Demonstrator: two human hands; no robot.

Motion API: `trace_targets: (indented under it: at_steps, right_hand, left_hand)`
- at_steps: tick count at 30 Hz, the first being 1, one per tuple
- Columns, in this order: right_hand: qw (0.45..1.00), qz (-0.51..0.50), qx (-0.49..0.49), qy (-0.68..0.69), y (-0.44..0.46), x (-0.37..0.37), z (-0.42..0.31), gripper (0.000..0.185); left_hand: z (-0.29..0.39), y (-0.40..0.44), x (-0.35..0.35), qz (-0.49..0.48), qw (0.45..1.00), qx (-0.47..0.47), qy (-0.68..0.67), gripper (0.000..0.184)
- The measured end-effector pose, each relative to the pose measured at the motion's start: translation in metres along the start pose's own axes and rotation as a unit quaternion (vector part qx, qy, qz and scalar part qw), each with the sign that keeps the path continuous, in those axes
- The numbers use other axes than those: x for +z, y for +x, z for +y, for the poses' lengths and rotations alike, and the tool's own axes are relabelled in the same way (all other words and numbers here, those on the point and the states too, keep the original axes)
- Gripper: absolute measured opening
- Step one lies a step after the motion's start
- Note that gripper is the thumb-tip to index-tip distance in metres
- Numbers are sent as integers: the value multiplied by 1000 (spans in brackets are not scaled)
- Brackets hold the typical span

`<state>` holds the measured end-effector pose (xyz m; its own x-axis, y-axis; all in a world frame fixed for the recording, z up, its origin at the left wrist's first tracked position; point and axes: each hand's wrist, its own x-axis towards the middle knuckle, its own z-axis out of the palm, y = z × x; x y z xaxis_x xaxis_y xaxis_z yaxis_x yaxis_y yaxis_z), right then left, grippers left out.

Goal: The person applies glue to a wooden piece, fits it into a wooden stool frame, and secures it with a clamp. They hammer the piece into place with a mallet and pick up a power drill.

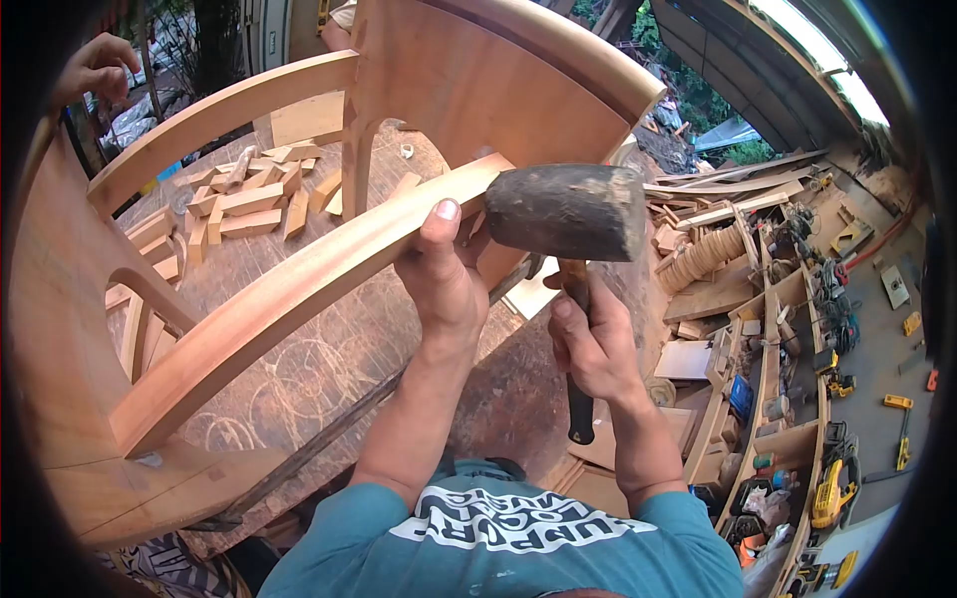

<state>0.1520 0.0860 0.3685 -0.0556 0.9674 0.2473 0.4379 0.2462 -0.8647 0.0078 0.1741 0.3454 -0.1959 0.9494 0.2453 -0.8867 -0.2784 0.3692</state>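
Note:
My right hand is wrapped round the handle of a rubber mallet with a worn black head. The mallet head overlaps the upper end of a curved wooden rail in my view; I cannot tell whether they touch. My left hand grips that rail near this end, thumb on top and fingers hidden behind. The rail's lower end meets a broad wooden side panel at left. Its upper end lies close to another wide curved panel. A second curved rail spans the two panels farther back.
The assembly rests on a scuffed worktable with a pile of wood blocks. Another person's hand is at upper left. A dark metal bar crosses below the rail. Shelves at right hold wood offcuts and power tools.

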Motion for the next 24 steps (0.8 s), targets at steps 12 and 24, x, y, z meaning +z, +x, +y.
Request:
trace_targets:
  at_steps: [12,24]
  right_hand:
    - [994,-6,-60,-86,21,-13,-38,34]
    - [990,-37,29,-131,23,-33,-65,43]
  left_hand:
    - [-7,1,-6,20,1000,1,9,84]
    - [0,-1,5,59,997,24,49,66]
